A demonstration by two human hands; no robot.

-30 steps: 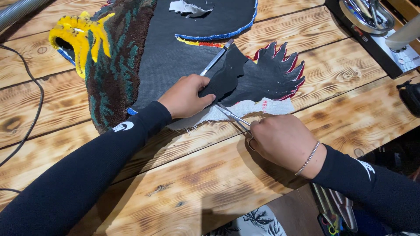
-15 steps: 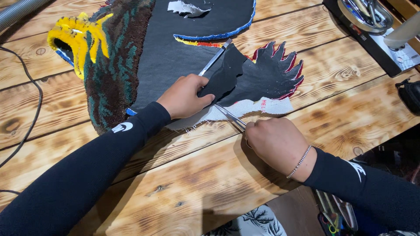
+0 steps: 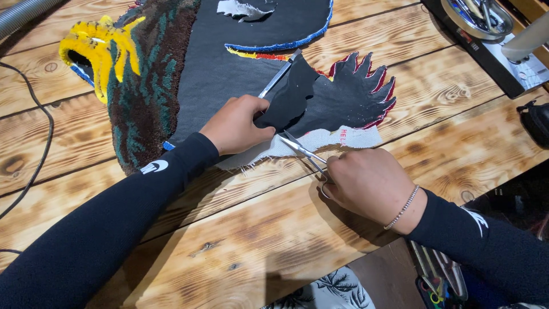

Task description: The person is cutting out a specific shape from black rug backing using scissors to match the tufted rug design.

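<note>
A tufted rug piece (image 3: 189, 63) lies face down on the wooden table (image 3: 240, 229), its black backing up, with a yellow, green and brown pile edge folded over at the left. My left hand (image 3: 237, 123) pinches and lifts a flap of the black backing (image 3: 289, 97). My right hand (image 3: 369, 186) holds small metal scissors (image 3: 303, 151), blades open at the edge where the black backing meets the white cloth (image 3: 320, 140). A red-edged, spiky part of the rug (image 3: 360, 86) lies just beyond.
A black cable (image 3: 40, 143) runs along the left of the table. A grey hose (image 3: 23, 14) is at the top left. A black device with a metal dish (image 3: 486, 28) sits at the top right. Patterned fabric (image 3: 334, 289) shows below the table edge.
Hands and scissors stay at the same spot on the rug edge. My right forearm has swung slightly, and the view has shifted a little.
</note>
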